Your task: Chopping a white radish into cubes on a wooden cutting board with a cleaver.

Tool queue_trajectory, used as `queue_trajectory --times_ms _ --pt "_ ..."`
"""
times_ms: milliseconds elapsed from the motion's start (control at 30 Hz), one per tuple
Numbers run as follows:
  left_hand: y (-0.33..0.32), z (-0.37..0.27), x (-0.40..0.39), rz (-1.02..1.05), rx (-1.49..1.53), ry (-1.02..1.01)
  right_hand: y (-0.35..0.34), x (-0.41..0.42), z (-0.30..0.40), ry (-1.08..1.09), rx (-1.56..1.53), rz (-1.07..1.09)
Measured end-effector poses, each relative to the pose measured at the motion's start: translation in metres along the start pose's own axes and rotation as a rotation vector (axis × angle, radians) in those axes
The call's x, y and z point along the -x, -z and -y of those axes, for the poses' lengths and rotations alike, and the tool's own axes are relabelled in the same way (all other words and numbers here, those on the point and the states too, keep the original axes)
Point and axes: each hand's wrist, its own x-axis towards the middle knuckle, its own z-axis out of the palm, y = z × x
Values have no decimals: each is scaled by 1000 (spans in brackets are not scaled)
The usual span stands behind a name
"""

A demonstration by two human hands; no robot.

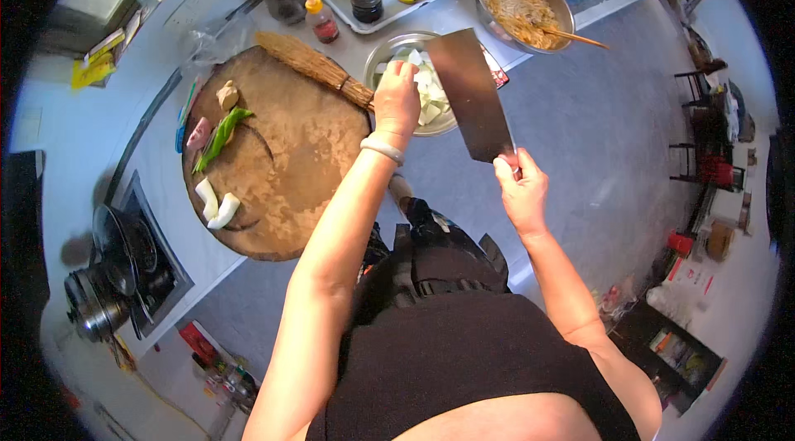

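Observation:
My right hand (523,192) grips the handle of a broad cleaver (473,93), its blade pointing away from me beside a metal bowl (379,56). My left hand (397,96) is over the bowl's near left part, fingers bent inward; whether anything is between them is hidden. Pale cut vegetable chunks (430,90) lie in the bowl. On the round wooden chopping board (310,161) to the left are a piece of ginger (228,95), green peppers (220,138), a pinkish piece (199,133) and two curved white pieces (223,211).
A straw brush (310,65) lies across the board's far edge. Behind stand a sauce bottle (324,20) and a tray (372,23) of bottles. A bowl of noodle-like food (528,12) with chopsticks (574,37) sits far right. Pans (127,248) are at the left.

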Motion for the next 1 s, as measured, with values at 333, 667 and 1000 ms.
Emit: queue_trajectory --times_ms 333,667,1000 --pt "140 22 94 -266 29 -63 -13 -1 -8 -74 -228 104" --pt "299 174 248 -513 -233 649 -82 18 18 -43 -161 392" --pt "271 178 247 -439 135 763 -115 50 37 -93 -228 402"
